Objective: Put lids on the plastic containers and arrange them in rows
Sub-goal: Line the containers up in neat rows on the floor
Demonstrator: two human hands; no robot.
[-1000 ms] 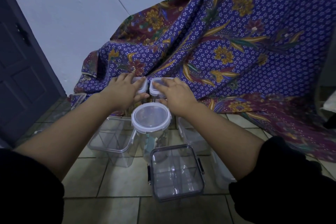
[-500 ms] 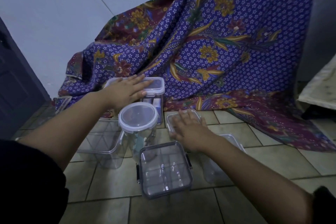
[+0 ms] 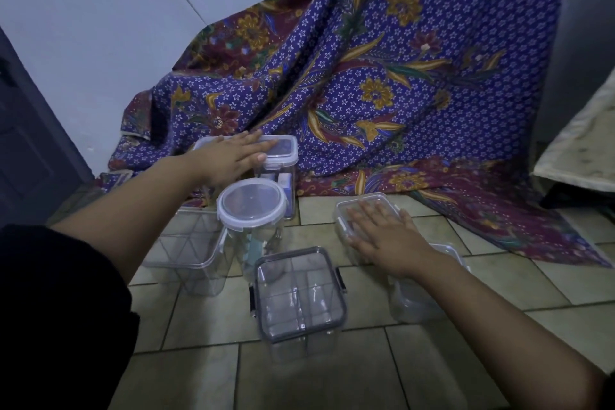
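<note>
Several clear plastic containers stand on the tiled floor. My left hand [image 3: 229,156] lies flat on the white-rimmed lid of a tall rectangular container [image 3: 283,153] at the back. My right hand [image 3: 382,233] rests flat on the lid of a low rectangular container [image 3: 362,203] to the right. A round container with a white lid [image 3: 251,203] stands in the middle. In front of it is a square container with a dark-rimmed lid [image 3: 298,293]. A lidless square container [image 3: 189,253] sits at the left. Another clear container [image 3: 412,303] lies partly hidden under my right forearm.
A purple patterned cloth [image 3: 382,76] drapes down from the right onto the floor behind the containers. A dark door [image 3: 30,143] is at the left, beside a pale wall. Something pale [image 3: 579,150] juts in at the right edge.
My right hand left the back container's lid and came down to the right onto the low container's lid. My left hand stayed on the back lid, flattened. The view shifted right.
</note>
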